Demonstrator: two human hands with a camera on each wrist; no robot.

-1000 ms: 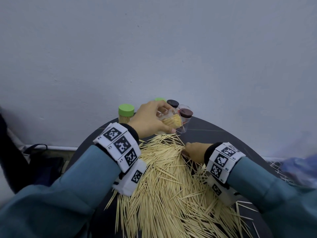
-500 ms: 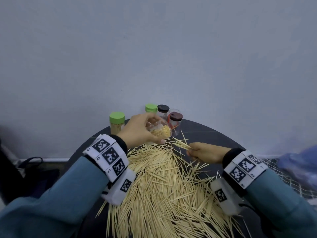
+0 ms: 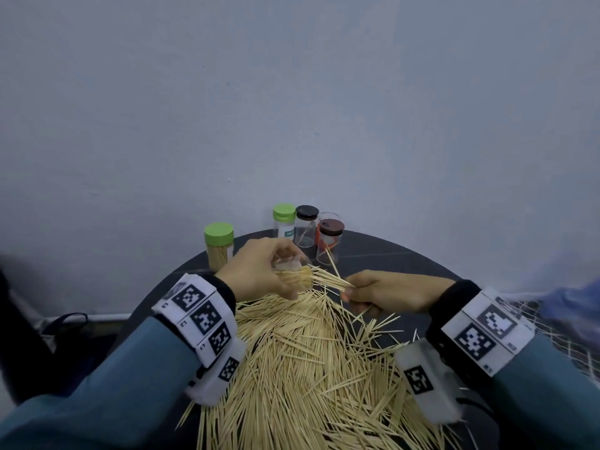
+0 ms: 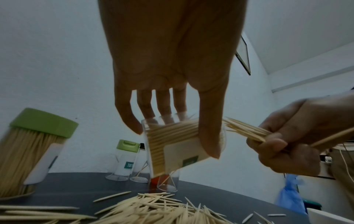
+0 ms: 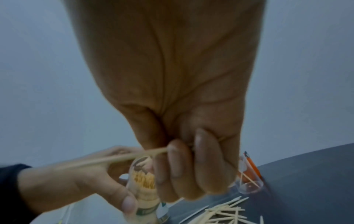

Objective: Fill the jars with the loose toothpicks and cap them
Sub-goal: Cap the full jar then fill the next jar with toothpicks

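**Toothpicks fed into a tilted jar over the heap**

The left hand (image 3: 259, 271) gripped a clear open jar (image 4: 178, 145), fingers behind and thumb across its front, holding it on its side above the dark round table (image 3: 389, 254) with its mouth turned toward the right hand (image 3: 386, 293). The jar was already largely packed with toothpicks. The right hand pinched a small bundle of toothpicks (image 3: 331, 279) between thumb and curled fingers, the tips of the bundle reaching the jar's mouth; one stray stick angled upward from the bundle.

Below both hands lay the heap of loose toothpicks (image 3: 308, 368), spread across the near half of the table. At the table's far edge stood a full jar with a green lid (image 3: 219, 245), set apart to the left, and close together a second green-lidded jar (image 3: 284, 220), a black-lidded jar (image 3: 306, 225) and a dark red-lidded jar (image 3: 329, 240), the last two holding only a few sticks.
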